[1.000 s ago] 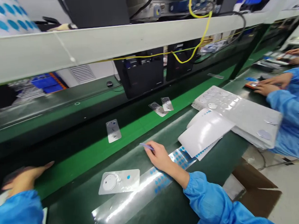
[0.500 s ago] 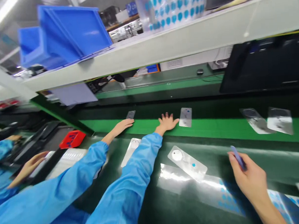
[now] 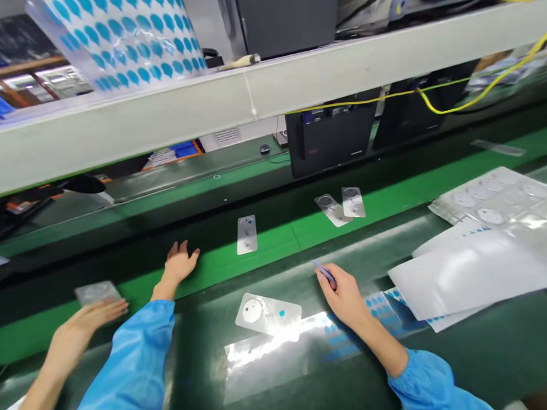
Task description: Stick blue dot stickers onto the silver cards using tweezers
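Note:
My left hand (image 3: 180, 265) reaches over the green strip with its fingers spread and nothing in them. To its right, apart from it, a small clear rectangular panel (image 3: 246, 236) lies on the strip. My right hand (image 3: 345, 293) is closed around a slim bluish-purple tool (image 3: 325, 272), its tip pointing up and left; its exact kind is unclear. Left of that hand, a panel with a white disc and a blue dot (image 3: 269, 315) rests on the dark green tabletop. It overlaps a clear sheet (image 3: 272, 358) whose right part carries rows of blue stickers (image 3: 340, 342).
A co-worker's hand (image 3: 85, 325) touches another panel (image 3: 97, 292) at left. Two panels (image 3: 332, 211) lie farther along the strip. White sheets (image 3: 470, 274) and a stack of disc-marked sheets (image 3: 507, 199) sit at right. A white shelf edge (image 3: 294, 75) crosses above, with yellow cable (image 3: 474, 104).
The view has swung right, so things appear farther left. The gap between my left hand and the panel beside it has widened. My right hand still holds the slim tool.

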`<state>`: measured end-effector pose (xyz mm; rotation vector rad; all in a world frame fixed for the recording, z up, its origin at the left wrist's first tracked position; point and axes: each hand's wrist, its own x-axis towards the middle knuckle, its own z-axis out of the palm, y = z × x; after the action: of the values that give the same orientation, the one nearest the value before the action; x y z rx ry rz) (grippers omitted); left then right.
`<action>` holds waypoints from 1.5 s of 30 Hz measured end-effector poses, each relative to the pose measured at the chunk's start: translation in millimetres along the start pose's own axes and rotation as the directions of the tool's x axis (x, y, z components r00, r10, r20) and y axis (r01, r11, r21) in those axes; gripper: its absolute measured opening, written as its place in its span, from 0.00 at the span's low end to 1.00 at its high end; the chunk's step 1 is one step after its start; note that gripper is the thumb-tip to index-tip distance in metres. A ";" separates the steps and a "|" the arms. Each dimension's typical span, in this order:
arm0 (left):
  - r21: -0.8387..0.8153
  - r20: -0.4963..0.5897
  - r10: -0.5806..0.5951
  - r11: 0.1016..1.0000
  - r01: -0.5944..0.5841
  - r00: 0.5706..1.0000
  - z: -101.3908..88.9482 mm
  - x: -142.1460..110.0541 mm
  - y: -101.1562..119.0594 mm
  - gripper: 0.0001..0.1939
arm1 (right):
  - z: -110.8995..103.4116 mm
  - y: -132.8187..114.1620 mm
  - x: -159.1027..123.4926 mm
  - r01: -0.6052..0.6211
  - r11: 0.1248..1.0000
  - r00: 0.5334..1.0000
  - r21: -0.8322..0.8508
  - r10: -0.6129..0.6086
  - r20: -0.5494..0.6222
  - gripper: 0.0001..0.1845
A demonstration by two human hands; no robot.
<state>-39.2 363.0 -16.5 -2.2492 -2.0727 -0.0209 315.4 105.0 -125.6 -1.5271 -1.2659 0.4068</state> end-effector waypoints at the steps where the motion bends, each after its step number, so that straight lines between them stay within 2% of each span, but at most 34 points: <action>1: 0.002 0.018 -0.013 1.000 0.013 1.000 9.5 -0.9 -0.6 0.26 | -0.2 0.0 -1.5 0.002 1.000 1.000 0.013 -0.002 0.009 0.21; 6: -0.019 0.108 -0.017 1.000 0.019 0.994 50.0 3.0 10.7 0.32 | -1.6 -0.5 -6.6 -0.003 0.998 0.999 0.068 0.000 0.042 0.20; 9: -0.062 0.095 0.060 0.997 -0.054 0.994 56.2 8.3 29.3 0.36 | 1.3 -1.5 -3.8 0.015 0.998 0.999 0.068 -0.018 0.049 0.18; 12: -0.127 0.045 0.204 0.972 -0.197 0.978 54.0 10.0 54.9 0.38 | 5.3 -2.3 2.2 0.042 0.998 0.998 0.038 -0.043 0.038 0.16; 14: -0.170 0.001 0.294 0.942 -0.290 0.956 55.4 9.7 73.9 0.40 | 7.3 -2.2 7.6 0.059 0.998 0.998 0.013 -0.059 0.035 0.14; 17: -0.217 -0.073 0.405 0.885 -0.411 0.911 67.3 2.1 105.6 0.42 | 8.3 -3.0 14.6 0.072 0.997 0.997 -0.015 -0.072 0.040 0.10; 21: -0.251 -0.203 0.535 0.781 -0.572 0.820 91.7 -25.4 147.3 0.39 | 6.3 -6.7 18.0 0.072 0.997 0.996 -0.020 -0.071 0.062 0.08; 24: -0.218 -0.206 0.591 0.750 -0.625 0.780 102.3 -44.8 166.2 0.38 | 4.3 -8.8 18.2 0.062 0.998 0.995 -0.012 -0.061 0.075 0.06; 27: -0.170 -0.213 0.603 0.752 -0.637 0.769 103.8 -53.4 171.1 0.36 | 3.7 -9.6 17.8 0.058 0.998 0.995 0.000 -0.058 0.084 0.06; 34: -0.139 -0.263 0.582 0.767 -0.627 0.770 98.5 -56.4 168.1 0.34 | 7.4 -12.2 14.3 0.062 0.998 0.995 0.032 -0.064 0.078 0.06; 45: -0.135 -0.288 0.578 0.765 -0.630 0.764 97.2 -57.9 169.0 0.37 | 8.8 -9.1 13.7 0.061 0.998 0.993 0.016 -0.063 0.098 0.05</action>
<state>119.8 298.7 -125.9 -2.7883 -1.1906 -0.4726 309.2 120.0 -116.5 -1.4679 -1.3810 0.4538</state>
